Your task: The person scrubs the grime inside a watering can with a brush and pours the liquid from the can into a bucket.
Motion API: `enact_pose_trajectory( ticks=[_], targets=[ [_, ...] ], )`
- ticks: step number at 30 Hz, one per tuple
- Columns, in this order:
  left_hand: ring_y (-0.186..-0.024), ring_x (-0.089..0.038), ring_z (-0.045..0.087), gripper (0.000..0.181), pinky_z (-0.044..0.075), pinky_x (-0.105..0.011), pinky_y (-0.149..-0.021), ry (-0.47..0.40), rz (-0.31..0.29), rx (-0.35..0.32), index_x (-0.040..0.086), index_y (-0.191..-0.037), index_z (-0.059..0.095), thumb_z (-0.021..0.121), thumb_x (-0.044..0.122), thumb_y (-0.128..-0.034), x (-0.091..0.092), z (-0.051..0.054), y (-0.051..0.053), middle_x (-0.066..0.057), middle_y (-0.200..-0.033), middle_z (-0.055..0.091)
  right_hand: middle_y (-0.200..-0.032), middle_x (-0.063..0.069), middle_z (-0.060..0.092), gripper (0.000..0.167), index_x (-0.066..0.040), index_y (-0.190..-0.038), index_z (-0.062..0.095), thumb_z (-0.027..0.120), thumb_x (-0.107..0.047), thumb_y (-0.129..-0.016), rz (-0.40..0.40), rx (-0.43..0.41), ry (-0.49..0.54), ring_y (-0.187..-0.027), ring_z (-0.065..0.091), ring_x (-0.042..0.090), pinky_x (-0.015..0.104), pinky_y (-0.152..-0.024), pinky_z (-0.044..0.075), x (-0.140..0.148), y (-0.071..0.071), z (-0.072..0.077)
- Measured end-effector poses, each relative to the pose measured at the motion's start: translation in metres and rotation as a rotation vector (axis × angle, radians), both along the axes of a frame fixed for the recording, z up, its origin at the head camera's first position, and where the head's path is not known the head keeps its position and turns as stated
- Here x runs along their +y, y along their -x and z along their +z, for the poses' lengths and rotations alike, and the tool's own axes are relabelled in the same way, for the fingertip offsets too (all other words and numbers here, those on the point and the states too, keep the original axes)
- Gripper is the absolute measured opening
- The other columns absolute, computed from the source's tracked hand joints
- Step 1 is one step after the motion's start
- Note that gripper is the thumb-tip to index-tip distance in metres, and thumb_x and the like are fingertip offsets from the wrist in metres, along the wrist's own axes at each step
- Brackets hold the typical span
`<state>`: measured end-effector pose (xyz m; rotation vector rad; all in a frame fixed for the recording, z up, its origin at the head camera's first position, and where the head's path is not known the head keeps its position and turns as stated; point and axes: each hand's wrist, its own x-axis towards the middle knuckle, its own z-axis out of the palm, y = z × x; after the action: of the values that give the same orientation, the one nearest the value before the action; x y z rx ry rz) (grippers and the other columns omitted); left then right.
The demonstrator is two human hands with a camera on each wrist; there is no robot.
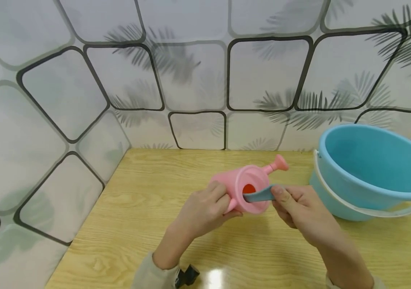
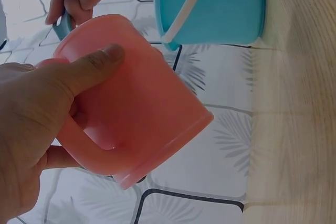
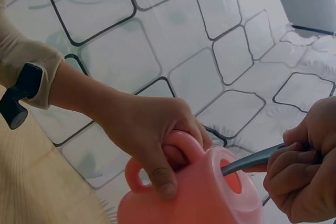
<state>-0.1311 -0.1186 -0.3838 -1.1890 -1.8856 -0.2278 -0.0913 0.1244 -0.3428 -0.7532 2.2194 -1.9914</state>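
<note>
My left hand [image 1: 205,208] grips the handle of a pink toy watering can [image 1: 225,178], its thumb lying along the can's side in the left wrist view. The can is held tilted above the table, its opening facing right and its rose spout pointing up to the right. My right hand [image 1: 304,210] pinches a blue-grey tool [image 1: 261,195] with a curved handle, thumb on top. The tool's far end goes into the can's opening, so its head is hidden. A red-orange patch [image 1: 249,188] shows inside the can; I cannot tell what it is.
A light blue bucket [image 1: 357,200] with a white handle [image 1: 339,198] stands on the wood-grain table [image 1: 136,224] to the right, close to the right hand. Patterned wall panels [image 1: 198,80] rise behind the table and along its left side.
</note>
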Motion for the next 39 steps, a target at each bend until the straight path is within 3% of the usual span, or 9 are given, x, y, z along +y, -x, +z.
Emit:
enact_pose_trajectory(
  ticks=[5,13,20,24,29,33,39],
  targets=[
    [-0.063,-0.011,0.043,0.049,0.039,-0.014,-0.047,0.004,0.004,0.015,0.012,-0.072,0.049,0.086,0.044,-0.071,0.001,-0.001,0.001,0.001,-0.075,0.047,-0.052,0.01,0.025,0.04,0.003,-0.073,0.052,0.04,-0.012,-0.108,0.024,-0.061,0.017,-0.041,0.017,0.024,0.024,-0.033,0.016,-0.009,0.003,-0.003],
    [-0.064,-0.011,0.044,0.049,0.037,-0.014,-0.047,0.013,0.017,0.028,0.011,-0.071,0.048,0.087,0.042,-0.0719,0.0,-0.001,0.001,0.001,-0.075,0.046,-0.057,0.009,0.023,0.039,-0.005,-0.073,0.051,0.037,-0.014,-0.109,-0.015,-0.073,0.128,-0.044,0.013,0.022,0.032,-0.035,0.008,0.002,-0.001,0.0],
    [-0.063,-0.011,0.043,0.046,0.039,-0.014,-0.051,0.043,0.022,0.045,0.013,-0.07,0.049,0.083,0.043,-0.0762,0.005,-0.004,-0.001,0.002,-0.075,0.046,-0.054,0.009,0.024,0.037,0.001,-0.081,0.061,0.042,-0.014,-0.108,-0.025,-0.095,0.087,-0.043,0.014,0.024,0.031,-0.034,0.01,-0.014,0.001,-0.005],
    [-0.065,-0.012,0.045,0.048,0.038,-0.013,-0.048,0.032,0.029,0.031,0.012,-0.071,0.048,0.085,0.042,-0.074,0.004,-0.006,0.0,0.001,-0.076,0.047,-0.056,0.008,0.025,0.037,-0.004,-0.079,0.06,0.041,-0.016,-0.108,-0.052,-0.098,0.108,-0.044,0.014,0.023,0.033,-0.035,0.009,-0.008,-0.001,-0.002],
    [-0.064,-0.012,0.043,0.049,0.035,-0.013,-0.047,0.032,0.05,0.043,0.011,-0.07,0.047,0.086,0.04,-0.0747,0.002,-0.003,0.0,0.001,-0.074,0.046,-0.059,0.008,0.022,0.039,-0.009,-0.079,0.059,0.034,-0.013,-0.109,0.008,-0.075,0.177,-0.045,0.013,0.022,0.034,-0.035,0.007,0.002,-0.002,0.002],
    [-0.062,-0.011,0.042,0.049,0.034,-0.013,-0.048,0.002,0.023,0.067,0.012,-0.069,0.047,0.086,0.04,-0.0743,0.005,-0.001,-0.002,0.001,-0.073,0.045,-0.057,0.009,0.024,0.037,-0.003,-0.083,0.061,0.037,-0.015,-0.109,0.037,-0.106,0.134,-0.044,0.013,0.022,0.031,-0.034,0.009,-0.007,-0.003,0.001],
    [-0.063,-0.012,0.046,0.048,0.037,-0.012,-0.047,-0.047,0.024,0.065,0.012,-0.07,0.05,0.088,0.041,-0.0707,0.003,0.002,-0.004,0.001,-0.074,0.047,-0.057,0.009,0.026,0.04,0.005,-0.08,0.05,0.038,-0.019,-0.109,0.042,-0.147,0.042,-0.044,0.016,0.021,0.029,-0.035,0.013,-0.007,-0.007,0.005]
  ],
)
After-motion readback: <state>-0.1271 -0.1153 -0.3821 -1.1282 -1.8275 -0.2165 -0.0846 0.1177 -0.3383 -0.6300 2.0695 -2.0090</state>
